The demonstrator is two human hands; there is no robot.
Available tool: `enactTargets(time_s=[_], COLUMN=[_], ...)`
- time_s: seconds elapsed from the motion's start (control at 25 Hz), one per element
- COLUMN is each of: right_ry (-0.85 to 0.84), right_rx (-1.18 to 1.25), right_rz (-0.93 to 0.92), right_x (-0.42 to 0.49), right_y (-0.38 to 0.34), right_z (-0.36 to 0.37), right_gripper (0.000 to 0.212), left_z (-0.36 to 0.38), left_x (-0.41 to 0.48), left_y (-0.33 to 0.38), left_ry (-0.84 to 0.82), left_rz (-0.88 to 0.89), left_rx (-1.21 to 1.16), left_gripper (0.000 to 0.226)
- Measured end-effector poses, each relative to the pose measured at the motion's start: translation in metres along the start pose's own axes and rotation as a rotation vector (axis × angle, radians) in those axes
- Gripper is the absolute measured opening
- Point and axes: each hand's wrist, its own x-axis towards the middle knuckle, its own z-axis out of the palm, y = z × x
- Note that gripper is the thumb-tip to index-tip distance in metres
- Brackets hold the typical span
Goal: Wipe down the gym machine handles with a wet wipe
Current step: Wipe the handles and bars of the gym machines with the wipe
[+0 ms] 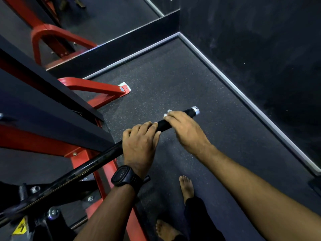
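From the head camera, looking down. Grips the black handle (pixel 162 125) with the left hand (pixel 139 141), fingers curled over the bar where the bare metal meets the textured grip. Wraps the right hand (pixel 184 129) around the grip farther out, toward the silver end cap (pixel 195 110), pressing a white wet wipe (pixel 167 113) under the fingers against the bar, with only small white scraps of it showing past the fingertips. Wears a black watch (pixel 126 178) on the left wrist. Stands barefoot, feet (pixel 186 186) on the speckled dark floor (pixel 173 75), right of the machine's red frame (pixel 97 89). Lower left, a yellow warning sticker (pixel 20 226) on the black metalwork. Beyond, a black wall (pixel 260 40) with a pale skirting strip along its foot.
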Motion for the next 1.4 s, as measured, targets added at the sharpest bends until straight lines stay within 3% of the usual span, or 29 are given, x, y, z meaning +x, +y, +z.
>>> enactTargets(time_s=[0.04, 0.16, 0.24, 0.28, 0.36, 0.48, 0.56, 0.6, 0.72, 0.8, 0.88, 1.0, 1.2, 1.32, 1.4], right_ry=[0.023, 0.199, 0.212, 0.257, 0.443, 0.716, 0.887, 0.911, 0.758, 0.799, 0.874, 0.768, 0.686, 0.767, 0.609], right_rx=[-0.005, 0.035, 0.114, 0.188, 0.340, 0.899, 1.332, 1.440, 1.642, 1.718, 1.752, 1.856, 1.732, 1.099, 0.610], right_rz=[-0.011, 0.222, 0.162, 0.218, 0.528, 0.999, 1.203, 1.252, 1.354, 1.398, 1.392, 1.379, 1.305, 1.135, 0.817], right_x=[-0.004, -0.006, -0.015, -0.019, -0.023, -0.006, 0.011, 0.016, 0.019, 0.022, 0.024, 0.020, 0.013, 0.010, 0.009], right_y=[0.001, 0.008, 0.004, -0.004, -0.028, -0.041, -0.044, -0.048, -0.073, -0.077, -0.070, -0.076, -0.097, -0.079, -0.063], right_z=[0.003, 0.011, 0.018, 0.021, 0.030, 0.043, 0.044, 0.047, 0.048, 0.041, 0.033, 0.024, 0.035, 0.029, 0.022], right_gripper=[0.036, 0.041, 0.040, 0.036, 0.029, 0.024, 0.020, 0.020, 0.026, 0.028, 0.025, 0.019, 0.016, 0.016, 0.020], left_z=[0.000, 0.000, 0.001, 0.002, 0.002, 0.005, 0.007, 0.007, 0.005, 0.004, 0.004, 0.006, 0.004, 0.001, 0.000], left_x=[0.000, 0.000, 0.002, 0.002, 0.001, 0.000, 0.000, 0.002, 0.007, 0.005, 0.002, 0.004, 0.003, 0.004, 0.006], left_y=[0.001, 0.002, 0.003, 0.004, 0.006, 0.003, -0.001, -0.003, -0.003, -0.002, -0.002, 0.000, 0.002, 0.004, 0.005], left_ry=[0.000, 0.008, 0.004, 0.004, 0.011, 0.017, 0.014, 0.017, 0.047, 0.055, 0.057, 0.060, 0.067, 0.062, 0.065], left_rz=[-0.002, 0.001, 0.000, -0.001, -0.004, 0.002, -0.001, -0.007, -0.021, -0.009, 0.001, -0.044, -0.026, -0.020, 0.001], left_rx=[-0.001, 0.000, -0.001, -0.003, -0.003, 0.006, 0.001, -0.007, -0.025, -0.029, -0.026, -0.026, -0.025, -0.039, -0.031], left_gripper=[0.030, 0.029, 0.029, 0.028, 0.028, 0.029, 0.030, 0.029, 0.027, 0.026, 0.026, 0.025, 0.024, 0.023, 0.020])
